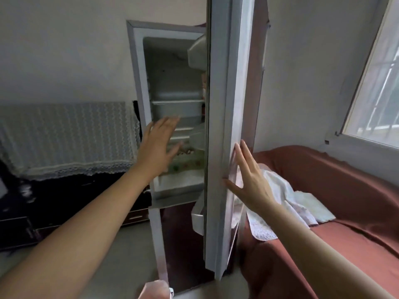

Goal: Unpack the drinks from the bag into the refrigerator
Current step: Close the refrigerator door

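A tall refrigerator (pixel 138 67) stands ahead with its upper compartment exposed. Inside are white shelves (pixel 178 102), and something patterned lies low in the compartment. The fridge door (pixel 218 104) is swung toward me, edge-on in the middle of the view. My left hand (pixel 158 145) is raised in front of the compartment, fingers spread and blurred, holding nothing. My right hand (pixel 248 180) lies flat with fingers apart against the door's outer edge. At the bottom edge a pale plastic bag (pixel 155 290) shows only its top. No drink is visible.
A red-covered sofa (pixel 345 212) with white cloths (pixel 287 197) fills the right side, just behind the door. A dark low cabinet (pixel 64 201) with a lace cover (pixel 64 137) stands left of the fridge. A barred window (pixel 380 93) is at the upper right.
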Motion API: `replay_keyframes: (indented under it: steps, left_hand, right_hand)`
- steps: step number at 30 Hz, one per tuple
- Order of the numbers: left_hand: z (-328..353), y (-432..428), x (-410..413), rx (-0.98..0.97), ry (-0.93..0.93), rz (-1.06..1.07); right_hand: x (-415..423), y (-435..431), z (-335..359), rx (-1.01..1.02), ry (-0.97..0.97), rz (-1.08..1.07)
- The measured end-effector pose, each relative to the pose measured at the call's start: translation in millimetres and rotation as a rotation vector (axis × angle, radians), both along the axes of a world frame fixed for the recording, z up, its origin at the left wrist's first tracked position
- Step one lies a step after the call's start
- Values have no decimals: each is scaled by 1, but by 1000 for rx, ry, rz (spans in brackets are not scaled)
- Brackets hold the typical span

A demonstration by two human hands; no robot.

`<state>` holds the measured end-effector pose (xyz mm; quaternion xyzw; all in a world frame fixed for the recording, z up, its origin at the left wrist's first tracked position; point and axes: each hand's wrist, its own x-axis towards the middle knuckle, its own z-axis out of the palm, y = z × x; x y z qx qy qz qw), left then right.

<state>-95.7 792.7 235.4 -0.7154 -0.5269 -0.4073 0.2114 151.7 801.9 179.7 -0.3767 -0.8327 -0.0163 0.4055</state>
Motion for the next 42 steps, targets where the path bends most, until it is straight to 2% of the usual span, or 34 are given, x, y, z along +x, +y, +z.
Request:
replay_keyframes:
  steps: [3, 8, 13, 24, 29, 42]
  left_hand:
    - [17, 1, -6, 50, 8, -6]
    - [36, 23, -24, 115, 122, -26]
    - [36, 55, -51, 108, 218, -42]
    - [23, 121, -136, 75, 64, 50]
    - [22, 156, -169, 48, 57, 82]
    - [25, 232, -227, -50, 48, 140]
  right_hand:
    - [-21, 15, -5, 49, -3, 28]
    - [-52, 43, -5, 79, -15, 14]
    - [-88, 86, -6, 8, -23, -27]
    - [-174, 163, -12, 45, -158, -112]
    - [-200, 192, -14, 54, -233, -172]
    - [-259, 251, -20, -21, -219, -224]
